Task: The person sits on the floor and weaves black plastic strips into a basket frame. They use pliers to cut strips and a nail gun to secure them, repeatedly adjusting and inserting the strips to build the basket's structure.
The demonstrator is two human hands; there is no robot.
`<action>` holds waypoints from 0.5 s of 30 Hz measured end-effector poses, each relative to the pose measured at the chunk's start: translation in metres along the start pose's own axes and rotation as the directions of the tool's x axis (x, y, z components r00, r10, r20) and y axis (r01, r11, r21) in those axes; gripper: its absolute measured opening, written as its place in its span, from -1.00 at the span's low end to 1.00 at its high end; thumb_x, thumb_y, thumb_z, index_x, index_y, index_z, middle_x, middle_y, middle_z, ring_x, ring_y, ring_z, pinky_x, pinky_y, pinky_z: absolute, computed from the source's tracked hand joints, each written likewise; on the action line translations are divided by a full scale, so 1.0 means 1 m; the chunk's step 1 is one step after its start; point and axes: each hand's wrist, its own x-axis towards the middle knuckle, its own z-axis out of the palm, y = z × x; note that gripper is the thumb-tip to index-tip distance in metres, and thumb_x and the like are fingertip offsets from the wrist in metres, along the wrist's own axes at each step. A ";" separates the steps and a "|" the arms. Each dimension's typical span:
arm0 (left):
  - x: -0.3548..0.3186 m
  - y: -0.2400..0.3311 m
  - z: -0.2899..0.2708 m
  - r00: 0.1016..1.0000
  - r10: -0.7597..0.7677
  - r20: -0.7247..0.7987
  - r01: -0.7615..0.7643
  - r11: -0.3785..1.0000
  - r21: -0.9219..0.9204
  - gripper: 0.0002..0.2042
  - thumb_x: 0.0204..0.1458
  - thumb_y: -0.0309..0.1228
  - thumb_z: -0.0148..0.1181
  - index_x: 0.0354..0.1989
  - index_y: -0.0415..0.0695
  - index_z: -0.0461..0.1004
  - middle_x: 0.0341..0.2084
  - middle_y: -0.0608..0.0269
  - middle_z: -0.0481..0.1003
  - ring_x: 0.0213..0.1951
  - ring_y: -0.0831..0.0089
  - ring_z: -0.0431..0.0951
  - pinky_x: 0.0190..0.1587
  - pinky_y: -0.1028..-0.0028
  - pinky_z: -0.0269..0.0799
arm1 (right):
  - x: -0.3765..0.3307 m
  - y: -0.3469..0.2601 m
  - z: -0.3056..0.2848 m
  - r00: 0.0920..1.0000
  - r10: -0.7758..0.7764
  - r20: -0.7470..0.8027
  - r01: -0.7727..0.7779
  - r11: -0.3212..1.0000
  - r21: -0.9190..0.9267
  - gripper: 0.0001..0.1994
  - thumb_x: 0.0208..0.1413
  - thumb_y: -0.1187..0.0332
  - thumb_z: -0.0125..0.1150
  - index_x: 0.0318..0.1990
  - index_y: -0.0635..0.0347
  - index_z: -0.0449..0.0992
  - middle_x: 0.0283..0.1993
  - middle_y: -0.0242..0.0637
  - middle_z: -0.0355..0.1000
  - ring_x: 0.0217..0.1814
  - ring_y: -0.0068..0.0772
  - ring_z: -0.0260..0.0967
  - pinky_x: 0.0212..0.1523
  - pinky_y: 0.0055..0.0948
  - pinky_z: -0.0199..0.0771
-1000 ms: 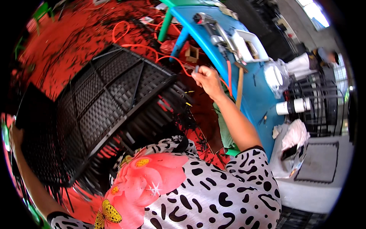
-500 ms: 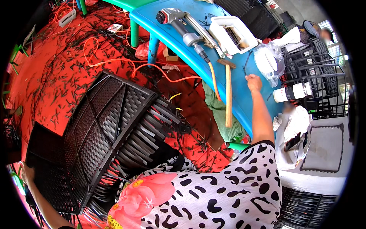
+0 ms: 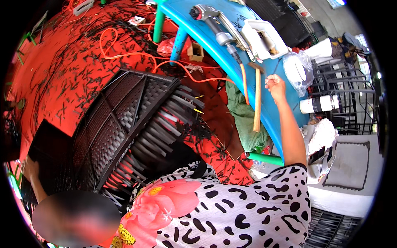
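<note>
Black woven wicker makes up the large chair frame (image 3: 124, 124) lying tilted across the centre left of the frame, loose strips fanning from its right edge over the red floor (image 3: 53, 74). The left hand (image 3: 29, 169) sits at the lower left, pressed against the lower left edge of that frame; whether its fingers curl round the edge cannot be told. The right hand (image 3: 275, 84) is at centre right, raised over the blue table (image 3: 194, 31) and clenched into a fist; anything inside the fist is too small to make out. Just left of the fist, a hammer (image 3: 257, 99) with a wooden handle hangs down over the table edge. An orange hose (image 3: 136, 53) loops across the floor and rises to an air tool (image 3: 211, 20) lying on the table at upper centre. A white plastic container (image 3: 264, 37) rests beside the tool. A green cloth (image 3: 244, 120) lies under the table edge. Black offcuts are scattered over the floor.
</note>
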 end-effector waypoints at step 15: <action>-0.176 0.147 -0.165 0.902 0.340 -0.266 -0.355 0.232 -0.906 -0.70 -0.14 -0.47 0.23 -0.18 -0.28 0.43 -0.25 -0.03 0.46 -0.13 0.04 0.45 -0.05 0.29 0.37 | -0.195 -0.254 0.271 0.192 -0.711 0.676 0.588 0.635 0.501 -0.93 -0.07 0.58 0.17 -0.37 0.31 0.47 -0.42 -0.34 0.39 -0.35 -0.54 0.35 -0.30 -0.55 0.34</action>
